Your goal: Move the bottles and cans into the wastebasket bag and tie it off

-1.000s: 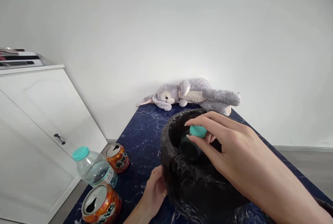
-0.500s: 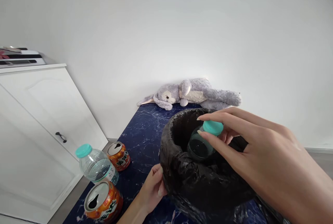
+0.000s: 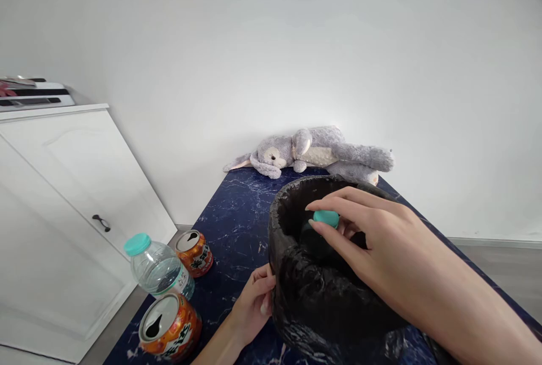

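A black-lined trash bin (image 3: 326, 308) stands on the blue marbled table. My right hand (image 3: 381, 240) reaches into its mouth, with thumb and fingers closed around the turquoise cap of a plastic bottle (image 3: 326, 218). The bottle's body is down inside the bin, mostly lost in the dark. Against the bin's left side rests my left hand (image 3: 253, 303), fingers curled and gripping there; some fingertips are hidden. To its left are a clear bottle (image 3: 154, 266) with a turquoise cap and two opened orange cans, one in front (image 3: 170, 325) and one behind (image 3: 195, 253).
A grey plush rabbit (image 3: 313, 153) lies along the table's (image 3: 235, 207) far edge by the white wall. At the left stands a white cabinet (image 3: 71, 195) with a dark handle, and things lie on its top. Grey floor (image 3: 499, 266) shows at the right.
My right hand has moved left and lower, taking the bottle deeper into the bin. The bin has shifted slightly right, and my left hand has stayed against it.
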